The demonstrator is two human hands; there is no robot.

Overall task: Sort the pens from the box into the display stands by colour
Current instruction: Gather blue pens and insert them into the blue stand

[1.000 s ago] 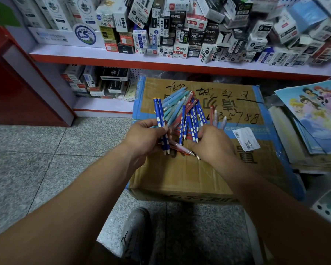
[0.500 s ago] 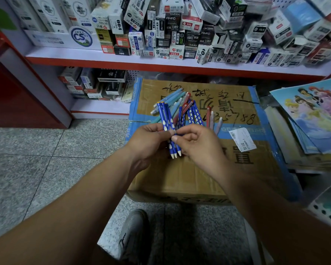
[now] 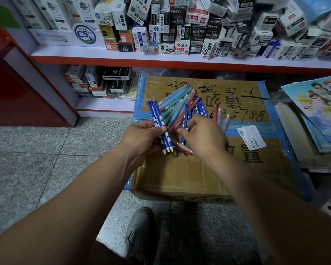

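In the middle of the frame our left hand grips three dark blue pens with pale dots. Its fingers are curled round them, with the caps pointing up toward the shelf and the pale tips pointing down. Just right of it, our right hand reaches into the pile of pens, thumb and forefinger pinching a single blue pen that stands steeply among the others.

The pile lies on top of a closed cardboard box with blue tape along its edges and black handwriting. Light blue pens sit at the upper left of the heap and red ones cross the middle. More dark blue dotted ones lie beyond our right hand, with a few pale ones at its right. A white label is stuck on the box to the right of that hand.

Across the top of the frame a shelf carries many small stationery cartons. At the right edge lies a stack of cartoon picture sheets. Our shoe shows at the bottom, on the speckled floor.
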